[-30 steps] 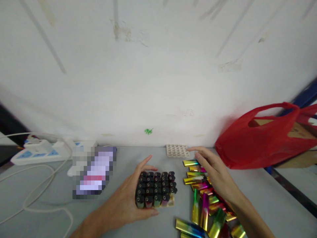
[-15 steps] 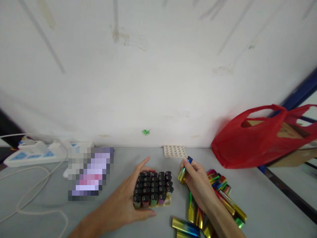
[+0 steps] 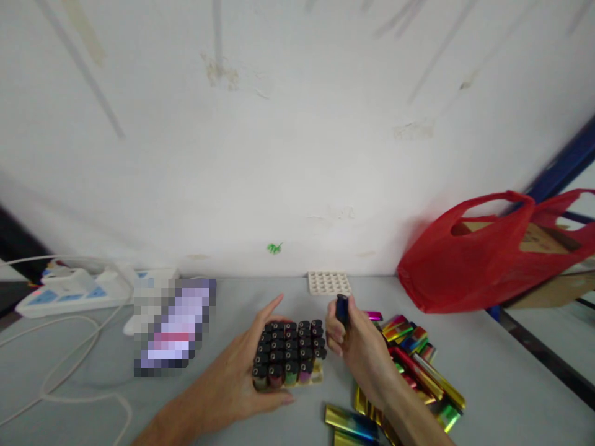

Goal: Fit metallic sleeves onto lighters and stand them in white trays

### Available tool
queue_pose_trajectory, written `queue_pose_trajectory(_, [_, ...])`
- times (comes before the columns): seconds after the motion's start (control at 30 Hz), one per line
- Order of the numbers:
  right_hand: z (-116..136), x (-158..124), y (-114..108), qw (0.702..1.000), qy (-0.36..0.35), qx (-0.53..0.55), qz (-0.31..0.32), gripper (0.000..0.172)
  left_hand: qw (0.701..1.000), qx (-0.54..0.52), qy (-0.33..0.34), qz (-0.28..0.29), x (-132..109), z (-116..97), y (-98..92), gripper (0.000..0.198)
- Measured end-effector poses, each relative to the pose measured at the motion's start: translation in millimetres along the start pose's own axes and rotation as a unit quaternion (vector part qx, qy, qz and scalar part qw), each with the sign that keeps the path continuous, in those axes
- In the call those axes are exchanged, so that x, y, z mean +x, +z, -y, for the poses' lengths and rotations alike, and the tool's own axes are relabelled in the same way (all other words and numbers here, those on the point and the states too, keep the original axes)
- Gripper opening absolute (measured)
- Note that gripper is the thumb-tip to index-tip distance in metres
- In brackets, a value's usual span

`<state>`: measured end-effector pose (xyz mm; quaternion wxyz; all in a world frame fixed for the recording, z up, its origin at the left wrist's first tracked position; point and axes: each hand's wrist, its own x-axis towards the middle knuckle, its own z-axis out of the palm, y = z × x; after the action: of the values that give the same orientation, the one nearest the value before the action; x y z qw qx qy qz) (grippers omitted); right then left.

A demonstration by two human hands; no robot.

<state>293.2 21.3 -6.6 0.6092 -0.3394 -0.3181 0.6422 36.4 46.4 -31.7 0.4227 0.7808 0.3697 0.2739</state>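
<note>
A cream tray (image 3: 317,373) packed with several upright black-capped lighters (image 3: 292,347) sits on the grey table in front of me. My left hand (image 3: 242,378) cups the tray's left side, thumb along the front and fingers spread. My right hand (image 3: 357,350) is closed around one lighter (image 3: 342,308), held upright by its body just right of the tray, dark top up. A heap of shiny multicoloured lighters (image 3: 411,350) lies to the right of and under my right wrist.
An empty cream tray (image 3: 329,283) lies by the wall. A red plastic bag (image 3: 483,260) holding a cardboard box sits at the right. A white power strip (image 3: 74,291) with cables and a blurred-out object (image 3: 174,325) are at the left. The table edge runs along the right.
My right hand reached into the lighter heap, picked one lighter up, turned it upright and brought it left to the tray's edge. My left hand stayed on the tray.
</note>
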Motion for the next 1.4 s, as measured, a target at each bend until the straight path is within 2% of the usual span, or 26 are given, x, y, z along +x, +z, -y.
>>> queue_pose_trajectory(0.13, [-1, -1, 2, 0.998, -0.030, -0.049, -0.038, 0.054, 1.000, 0.009, -0.002, -0.004, -1, -2, 0.3, 0.142])
queue_pose_trajectory(0.33, [-6, 3, -5, 0.998, 0.033, -0.046, -0.013, 0.068, 1.000, 0.005, -0.023, 0.001, -1, 2, 1.3, 0.140])
queue_pose_trajectory(0.53, [-15, 1, -5, 0.997, 0.051, -0.044, -0.049, 0.067, 1.000, 0.015, -0.026, -0.005, -1, 6, 1.8, 0.138])
queue_pose_trajectory(0.67, [-15, -1, -1, 0.998, 0.049, -0.030, -0.040, 0.066, 0.999, 0.023, -0.025, -0.008, 0, 6, 2.5, 0.138])
queue_pose_trajectory(0.97, [-9, -4, -1, 0.998, 0.049, -0.039, 0.017, 0.073, 1.000, 0.020, -0.020, 0.002, -1, 1, 1.0, 0.138])
queue_pose_trajectory(1.2, [-11, -4, 0, 0.993, 0.061, -0.095, -0.024, 0.074, 0.999, 0.015, -0.027, -0.008, -2, 0, 2.4, 0.135])
queue_pose_trajectory(1.4, [-18, -1, -4, 0.991, 0.035, -0.120, -0.049, 0.072, 0.999, 0.005, -0.030, -0.014, -2, -3, 2.4, 0.134])
